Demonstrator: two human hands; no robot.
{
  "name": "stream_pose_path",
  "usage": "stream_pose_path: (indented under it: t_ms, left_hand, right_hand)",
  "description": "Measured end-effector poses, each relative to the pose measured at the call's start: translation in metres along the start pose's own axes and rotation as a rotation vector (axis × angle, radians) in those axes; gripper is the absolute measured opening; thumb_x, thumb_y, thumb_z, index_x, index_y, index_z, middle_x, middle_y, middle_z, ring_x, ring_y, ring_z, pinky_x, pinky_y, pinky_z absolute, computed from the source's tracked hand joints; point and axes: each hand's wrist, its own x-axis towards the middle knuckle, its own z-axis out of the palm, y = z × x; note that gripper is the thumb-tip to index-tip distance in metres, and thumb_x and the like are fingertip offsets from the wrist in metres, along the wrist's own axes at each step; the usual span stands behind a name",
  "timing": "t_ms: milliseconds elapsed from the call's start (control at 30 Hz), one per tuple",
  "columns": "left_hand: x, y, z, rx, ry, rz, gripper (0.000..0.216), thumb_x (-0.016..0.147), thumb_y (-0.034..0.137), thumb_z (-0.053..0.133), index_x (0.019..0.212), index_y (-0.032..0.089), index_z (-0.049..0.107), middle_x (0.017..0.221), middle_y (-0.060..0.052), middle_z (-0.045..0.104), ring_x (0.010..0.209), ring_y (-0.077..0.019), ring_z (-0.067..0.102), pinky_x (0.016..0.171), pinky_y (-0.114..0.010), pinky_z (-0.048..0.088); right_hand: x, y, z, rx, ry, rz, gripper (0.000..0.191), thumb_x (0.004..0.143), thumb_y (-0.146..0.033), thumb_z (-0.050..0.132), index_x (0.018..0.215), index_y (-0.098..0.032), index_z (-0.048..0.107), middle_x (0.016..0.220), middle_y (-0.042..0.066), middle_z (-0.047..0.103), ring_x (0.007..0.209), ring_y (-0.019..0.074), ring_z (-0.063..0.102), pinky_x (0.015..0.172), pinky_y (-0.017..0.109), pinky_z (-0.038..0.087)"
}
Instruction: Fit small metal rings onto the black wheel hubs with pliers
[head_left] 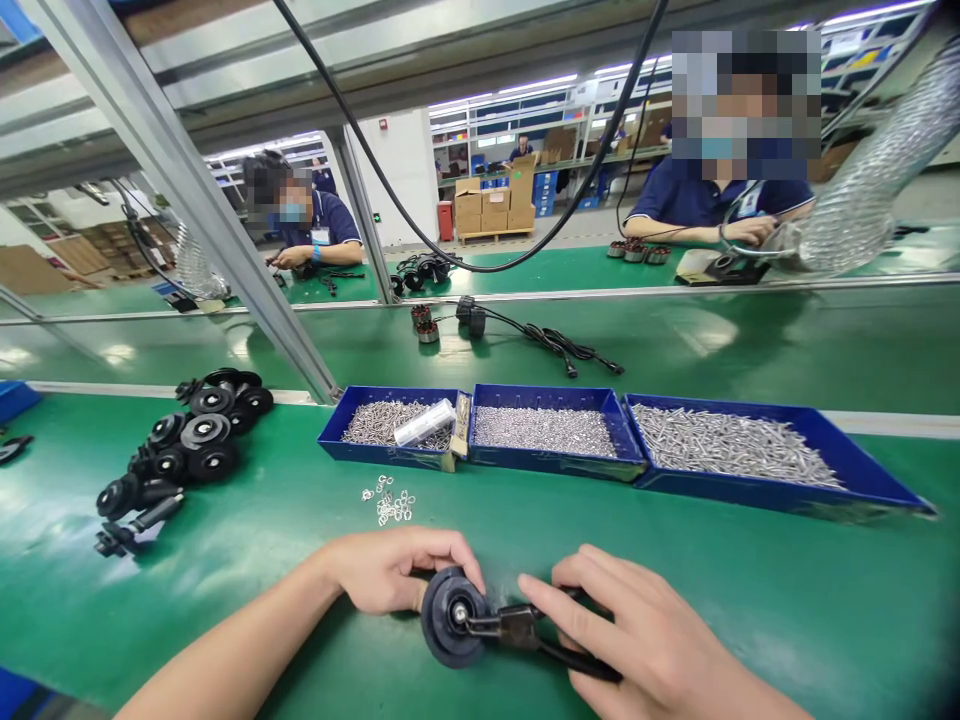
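Note:
Low in the middle of the head view, my left hand [390,570] is closed on the rim of a round black wheel-like part [444,645] with a metal shaft end at its centre. My right hand [637,630] is wrapped round black-handled circlip pliers [517,627], its index finger lying along them. The plier tips touch the part at the shaft end. Whether a ring sits on the tips is too small to tell. A little beyond my left hand lies a loose pile of small metal retaining rings [391,505] on the green table [300,520].
Three blue trays of small metal parts, the left [330,440], middle [555,462] and right [892,495], stand in a row ahead. Black wheel parts [206,430] are heaped at left, beside a metal post [202,200]. Co-workers sit across the bench.

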Motion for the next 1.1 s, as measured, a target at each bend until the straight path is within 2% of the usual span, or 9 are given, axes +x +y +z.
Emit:
stream_pose_path:
  t_ms: [267, 667, 1000, 1100]
  left_hand:
    - [-0.0002, 0.0014, 0.0021, 0.06, 0.017, 0.028, 0.032, 0.105, 0.035, 0.07, 0.132, 0.019, 0.067, 0.124, -0.018, 0.069, 0.113, -0.0262, 0.068, 0.102, -0.039, 0.057]
    - [-0.0018, -0.002, 0.0019, 0.115, 0.029, 0.037, 0.033, 0.105, 0.039, 0.069, 0.131, 0.02, 0.068, 0.124, -0.017, 0.068, 0.113, -0.0272, 0.068, 0.102, -0.042, 0.057]
    - [-0.0033, -0.0019, 0.0067, 0.121, 0.068, 0.031, 0.028, 0.104, 0.03, 0.069, 0.129, 0.017, 0.07, 0.118, -0.016, 0.074, 0.106, -0.0243, 0.073, 0.094, -0.036, 0.059]
    - [-0.0023, 0.0013, 0.0091, 0.13, 0.095, 0.047, 0.027, 0.102, 0.027, 0.071, 0.127, 0.017, 0.072, 0.112, -0.014, 0.076, 0.1, -0.0227, 0.074, 0.089, -0.033, 0.06]
  right_hand:
    - [-0.0002, -0.0019, -0.0038, -0.004, 0.003, 0.021, 0.074, 0.075, -0.005, 0.053, 0.147, -0.023, 0.058, 0.103, 0.013, 0.062, 0.084, 0.0265, 0.061, 0.065, 0.035, 0.053]
    - [-0.0005, -0.0026, -0.0032, 0.038, -0.024, 0.064, 0.067, 0.085, -0.003, 0.049, 0.148, -0.025, 0.059, 0.103, 0.012, 0.063, 0.085, 0.0249, 0.063, 0.066, 0.033, 0.055]
    - [-0.003, -0.0053, -0.003, 0.083, -0.12, 0.121, 0.085, 0.071, 0.002, 0.047, 0.15, -0.029, 0.054, 0.107, 0.011, 0.063, 0.091, 0.0266, 0.067, 0.068, 0.036, 0.059]
    - [-0.003, -0.0046, -0.0031, 0.1, -0.124, 0.136, 0.081, 0.076, 0.002, 0.046, 0.15, -0.029, 0.054, 0.107, 0.01, 0.063, 0.091, 0.0258, 0.067, 0.069, 0.036, 0.059]
